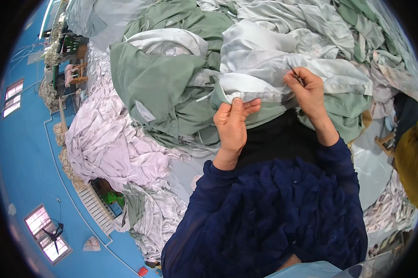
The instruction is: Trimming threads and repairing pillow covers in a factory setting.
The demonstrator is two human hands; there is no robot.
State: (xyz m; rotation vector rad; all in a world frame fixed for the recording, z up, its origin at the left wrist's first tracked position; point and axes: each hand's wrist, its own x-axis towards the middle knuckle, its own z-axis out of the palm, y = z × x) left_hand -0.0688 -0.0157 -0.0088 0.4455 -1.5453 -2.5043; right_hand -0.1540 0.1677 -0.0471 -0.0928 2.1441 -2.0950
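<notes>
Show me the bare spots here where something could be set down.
One bare grey patch lies between the pale pink pile and the left sleeve; another grey patch between the right sleeve and the mustard cloth. Their heights are unclear. Crowded: around the left hand and right hand, with bunched green fabric and white fabric.

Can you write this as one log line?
left hand: pinching white-and-green cloth; right hand: holding small dark tool; nearby: pale pink cloth heap
</notes>
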